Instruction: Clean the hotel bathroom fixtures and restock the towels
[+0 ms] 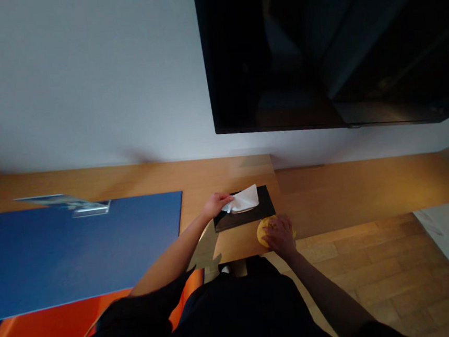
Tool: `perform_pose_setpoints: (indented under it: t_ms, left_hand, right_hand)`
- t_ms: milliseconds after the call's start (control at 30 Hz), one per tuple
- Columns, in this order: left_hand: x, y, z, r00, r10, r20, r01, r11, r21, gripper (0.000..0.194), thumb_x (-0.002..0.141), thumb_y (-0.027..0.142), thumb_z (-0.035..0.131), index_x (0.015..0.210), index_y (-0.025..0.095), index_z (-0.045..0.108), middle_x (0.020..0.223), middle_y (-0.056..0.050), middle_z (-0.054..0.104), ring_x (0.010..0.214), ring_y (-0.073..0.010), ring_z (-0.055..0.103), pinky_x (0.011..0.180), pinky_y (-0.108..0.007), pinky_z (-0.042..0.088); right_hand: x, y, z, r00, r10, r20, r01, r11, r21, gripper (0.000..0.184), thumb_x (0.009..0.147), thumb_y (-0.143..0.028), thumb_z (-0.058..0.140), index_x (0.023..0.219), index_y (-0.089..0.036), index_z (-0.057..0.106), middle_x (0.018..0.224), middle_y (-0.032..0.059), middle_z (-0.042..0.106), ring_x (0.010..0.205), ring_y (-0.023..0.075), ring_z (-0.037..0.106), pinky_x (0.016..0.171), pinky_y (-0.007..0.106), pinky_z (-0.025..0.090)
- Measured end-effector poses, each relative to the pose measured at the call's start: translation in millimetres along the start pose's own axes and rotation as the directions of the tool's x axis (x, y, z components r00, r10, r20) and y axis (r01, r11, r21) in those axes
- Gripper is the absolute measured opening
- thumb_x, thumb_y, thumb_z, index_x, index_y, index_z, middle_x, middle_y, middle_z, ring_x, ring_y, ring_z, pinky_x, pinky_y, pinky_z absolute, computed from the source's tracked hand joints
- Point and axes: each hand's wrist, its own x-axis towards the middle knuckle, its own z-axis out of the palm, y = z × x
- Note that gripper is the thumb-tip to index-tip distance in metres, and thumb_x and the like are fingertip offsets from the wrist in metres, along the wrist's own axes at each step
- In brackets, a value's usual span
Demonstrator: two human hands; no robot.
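My left hand [215,205] is closed in a pinch on the left end of a white tissue [245,199]. The tissue stands out of the top of a dark tissue box [267,202], which rests on the wooden counter [231,244]. Close to the box's near right corner, my right hand [282,237] curls over a bunched yellow cloth [262,233] by the counter's front edge. Its fingers are wrapped round the cloth and cover much of it.
To the left, a blue mat [98,253] carries a clear sign stand [90,207]. An orange seat [61,329] is below the mat. A large black screen [316,50] hangs on the wall above a lower wooden ledge [368,190] at the right.
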Motion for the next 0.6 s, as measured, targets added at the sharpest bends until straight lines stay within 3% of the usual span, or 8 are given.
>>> perform_pose_setpoints:
  t_ms: [67, 133, 233, 300, 367, 467, 533, 600]
  left_hand:
    - [-5, 4, -0.5, 0.999, -0.032, 0.0, 0.032, 0.999, -0.018, 0.062, 0.082, 0.072, 0.056, 0.077, 0.012, 0.074, 0.054, 0.001, 0.055, 0.05, -0.0105, 0.039, 0.049, -0.024, 0.029]
    - [-8, 10, -2.2, 1.0, -0.027, 0.011, 0.027, 0.999, -0.039, 0.061, 0.081, 0.071, 0.059, 0.08, 0.013, 0.075, 0.062, -0.001, 0.063, 0.057, -0.012, 0.048, 0.054, -0.024, 0.036]
    - [-11, 20, -7.8, 0.995, 0.089, 0.053, -0.084, 0.992, -0.089, 0.057, 0.082, 0.069, 0.062, 0.08, 0.014, 0.075, 0.089, -0.008, 0.074, 0.08, -0.0184, 0.064, 0.075, -0.028, 0.05]
    - [-19, 26, -10.9, 0.986, 0.156, 0.056, -0.15, 0.984, -0.094, 0.054, 0.083, 0.067, 0.064, 0.08, 0.014, 0.075, 0.099, -0.011, 0.075, 0.092, -0.0225, 0.067, 0.086, -0.033, 0.052]
    - [-34, 29, -8.7, 0.98, 0.162, -0.113, -0.165, 0.986, -0.02, 0.049, 0.087, 0.062, 0.063, 0.084, 0.015, 0.075, 0.099, -0.012, 0.075, 0.095, -0.0238, 0.067, 0.088, -0.036, 0.054]
    - [-67, 29, 11.6, 0.878, 0.21, -0.43, -0.157, 0.975, 0.155, 0.044, 0.097, 0.051, 0.054, 0.076, 0.016, 0.071, 0.081, -0.009, 0.071, 0.082, -0.0215, 0.066, 0.082, -0.037, 0.055]
    - [-82, 26, 34.6, 0.872, 0.3, -0.386, -0.226, 0.948, 0.226, 0.035, 0.097, 0.045, 0.058, 0.084, 0.017, 0.073, 0.089, -0.01, 0.073, 0.089, -0.0226, 0.068, 0.087, -0.039, 0.057]
    - [-81, 23, 57.8, 0.894, 0.367, -0.255, -0.31, 0.92, 0.239, 0.031, 0.091, 0.037, 0.068, 0.115, 0.019, 0.072, 0.123, -0.012, 0.071, 0.116, -0.0265, 0.066, 0.103, -0.045, 0.054]
  right_hand:
    - [28, -9, -1, 0.994, 0.09, -0.064, -0.085, 0.994, 0.075, 0.023, 0.097, -0.034, 0.058, 0.109, -0.028, 0.077, 0.119, 0.0095, 0.066, 0.116, 0.0288, 0.053, 0.11, 0.052, 0.037]
    - [63, -16, -1, 0.995, 0.09, -0.052, -0.079, 0.979, 0.186, 0.028, 0.099, -0.031, 0.055, 0.118, -0.025, 0.074, 0.119, 0.0113, 0.066, 0.116, 0.0279, 0.054, 0.108, 0.048, 0.041]
    - [111, -25, 6, 0.999, 0.022, -0.044, -0.009, 0.961, 0.275, 0.041, 0.092, -0.038, 0.07, 0.13, -0.022, 0.07, 0.138, 0.0134, 0.06, 0.133, 0.0327, 0.045, 0.115, 0.053, 0.036]
    - [131, -27, 11, 1.0, -0.02, -0.024, 0.026, 0.961, 0.277, 0.037, 0.085, -0.037, 0.079, 0.119, -0.023, 0.076, 0.144, 0.0125, 0.058, 0.14, 0.0356, 0.037, 0.119, 0.059, 0.03]
    - [141, -26, 14, 0.996, -0.077, 0.033, 0.065, 0.955, 0.288, 0.015, 0.083, -0.034, 0.081, 0.096, -0.025, 0.082, 0.141, 0.0098, 0.062, 0.142, 0.0353, 0.036, 0.119, 0.061, 0.027]
    - [143, -21, 15, 0.977, -0.182, 0.11, 0.138, 0.937, 0.321, 0.012, 0.084, -0.035, 0.081, 0.075, -0.026, 0.081, 0.14, 0.0066, 0.064, 0.144, 0.0346, 0.035, 0.119, 0.065, 0.024]
    - [142, -17, 15, 0.964, -0.231, 0.13, 0.177, 0.925, 0.336, 0.015, 0.085, -0.039, 0.08, 0.077, -0.026, 0.081, 0.144, 0.0056, 0.062, 0.146, 0.0351, 0.033, 0.119, 0.067, 0.021]
    - [142, -14, 15, 0.953, -0.269, 0.142, 0.208, 0.917, 0.341, 0.019, 0.087, -0.042, 0.078, 0.077, -0.026, 0.081, 0.145, 0.0056, 0.061, 0.148, 0.0359, 0.031, 0.12, 0.068, 0.019]
